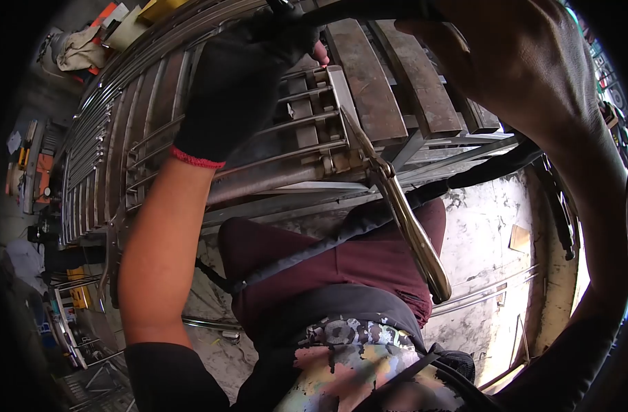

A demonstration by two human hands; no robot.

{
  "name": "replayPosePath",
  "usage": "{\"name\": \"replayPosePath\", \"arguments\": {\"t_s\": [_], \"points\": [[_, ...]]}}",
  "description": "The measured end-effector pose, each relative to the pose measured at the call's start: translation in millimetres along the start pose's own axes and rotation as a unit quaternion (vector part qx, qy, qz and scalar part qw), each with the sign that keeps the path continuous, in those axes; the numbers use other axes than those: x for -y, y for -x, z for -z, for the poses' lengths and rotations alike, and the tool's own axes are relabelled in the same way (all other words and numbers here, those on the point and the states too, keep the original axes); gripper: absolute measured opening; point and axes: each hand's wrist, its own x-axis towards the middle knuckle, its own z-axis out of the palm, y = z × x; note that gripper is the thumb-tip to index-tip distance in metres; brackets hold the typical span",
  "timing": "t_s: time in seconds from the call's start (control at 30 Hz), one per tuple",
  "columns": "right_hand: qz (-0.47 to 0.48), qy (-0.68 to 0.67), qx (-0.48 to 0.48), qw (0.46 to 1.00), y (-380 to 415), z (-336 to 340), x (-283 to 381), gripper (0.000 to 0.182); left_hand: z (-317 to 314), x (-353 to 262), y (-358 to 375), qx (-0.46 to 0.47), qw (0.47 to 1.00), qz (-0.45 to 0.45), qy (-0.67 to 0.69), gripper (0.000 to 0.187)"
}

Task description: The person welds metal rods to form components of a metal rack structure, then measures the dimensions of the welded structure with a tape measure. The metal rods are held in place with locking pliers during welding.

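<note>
My left hand (pixel 242 86), in a black glove with a red cuff, is at the top over a metal frame of thin rods (pixel 300 123). Its fingers look curled, one bare fingertip showing beside a flat steel bar (pixel 341 89); what they hold blends into the dark glove. My bare right hand (pixel 492 62) is bent at the upper right, its fingers closed round a long black handle (pixel 376 9) that reaches toward the left hand. Locking pliers (pixel 407 230) grip the frame's near corner, their handles hanging toward my lap. The top edge cuts off part of both hands.
Brown steel slats (pixel 369 82) form the work table, with metal rods (pixel 94 151) at the left. A black sheathed cable (pixel 321 250) crosses over my lap (pixel 314 268). Tools and a yellow object (pixel 79 288) lie at the left. Rods lie on the stained floor (pixel 475 226).
</note>
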Motion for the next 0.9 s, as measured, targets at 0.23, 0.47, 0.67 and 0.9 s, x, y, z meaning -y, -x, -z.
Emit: {"name": "replayPosePath", "arguments": {"t_s": [0.23,0.47,0.67,0.9], "points": [[-0.006,-0.029,-0.072,0.997,13.9,-14.7,0.6,0.037,1.5,12.2,-2.5,0.004,0.999,-0.019,-0.051,0.024],[-0.018,-0.016,-0.018,1.000,17.3,-13.8,0.4,0.038,-1.4,3.6,0.9,0.002,0.998,0.057,-0.004,0.040],[-0.020,-0.004,-0.029,0.999,20.3,-11.2,5.0,0.037,-5.6,9.7,0.8,-0.016,1.000,-0.007,-0.004,0.029],[-0.012,-0.023,-0.092,0.995,18.4,-14.9,1.3,0.050,-10.1,9.3,2.4,-0.038,0.996,0.015,0.077,0.035]]}}
